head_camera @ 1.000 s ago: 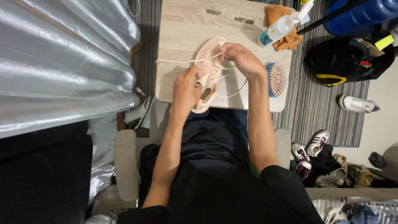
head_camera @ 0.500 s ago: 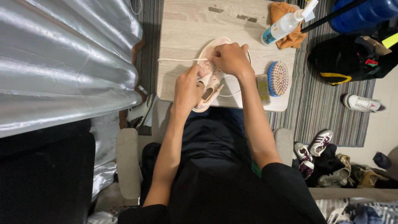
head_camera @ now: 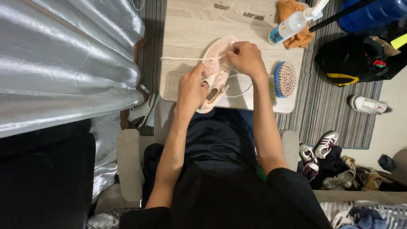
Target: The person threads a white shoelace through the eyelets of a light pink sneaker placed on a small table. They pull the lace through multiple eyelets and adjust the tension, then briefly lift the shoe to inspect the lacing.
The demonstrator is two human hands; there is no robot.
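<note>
Left hand (head_camera: pixel 191 88) clamps pink sneaker (head_camera: pixel 215 72) at near table edge (head_camera: pixel 186 25); right hand (head_camera: pixel 244 58) pinches white lace (head_camera: pixel 182 58) at eyelets. Risk: hard tug slides sneaker off edge. Scrub brush (head_camera: pixel 285 79), spray bottle (head_camera: pixel 292 24) farther right.

Both arms reach forward — left hand (head_camera: pixel 191 88) and right hand (head_camera: pixel 245 59) curled.
</note>
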